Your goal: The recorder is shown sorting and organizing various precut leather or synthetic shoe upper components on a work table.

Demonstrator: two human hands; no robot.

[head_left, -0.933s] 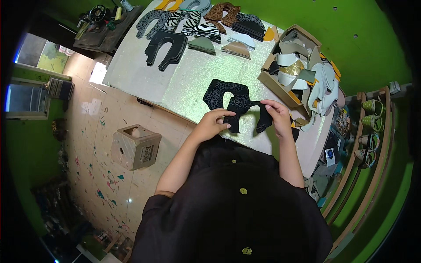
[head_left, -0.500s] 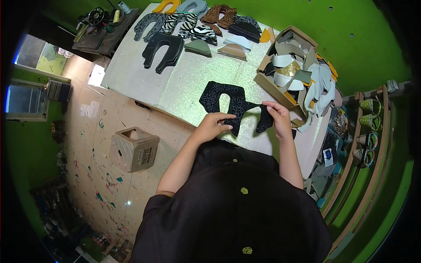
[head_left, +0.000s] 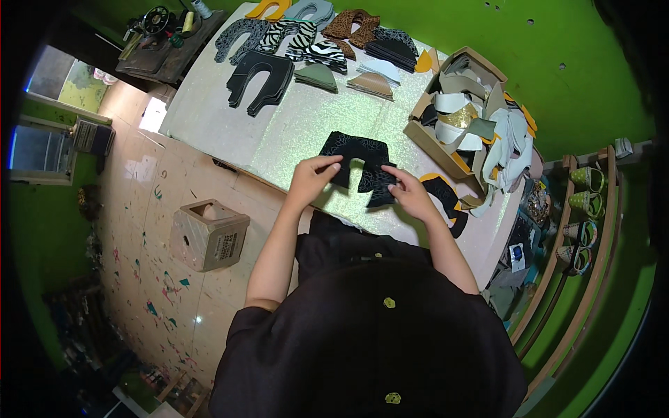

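Observation:
Several black U-shaped shoe-upper pieces (head_left: pixel 376 182) with a pale curled pattern lie together on the pale, glittery tabletop (head_left: pixel 313 125) in front of me. My left hand (head_left: pixel 312 181) is closed on their left edge, thumb and forefinger pinching near the left leg. On the opposite side, my right hand (head_left: pixel 412 196) grips the right leg between thumb and fingers. Between the two legs the tabletop shows through. To the right of my right hand lie black and orange curved pieces (head_left: pixel 440 191), partly overlapping each other.
An open cardboard box (head_left: pixel 439 150) spilling over with cut scraps stands at the right. Stacks of black (head_left: pixel 259 80), zebra-striped (head_left: pixel 288 38) and leopard-spotted pieces (head_left: pixel 350 26) line the far side. A stool-like box (head_left: pixel 209 235) is on the floor at left; sandals (head_left: pixel 585 180) hang on a right-hand rack.
My right hand has moved left, bringing its black piece onto the other one. My left hand has shifted up and left to the outer edge. Black and orange pieces at right are now uncovered.

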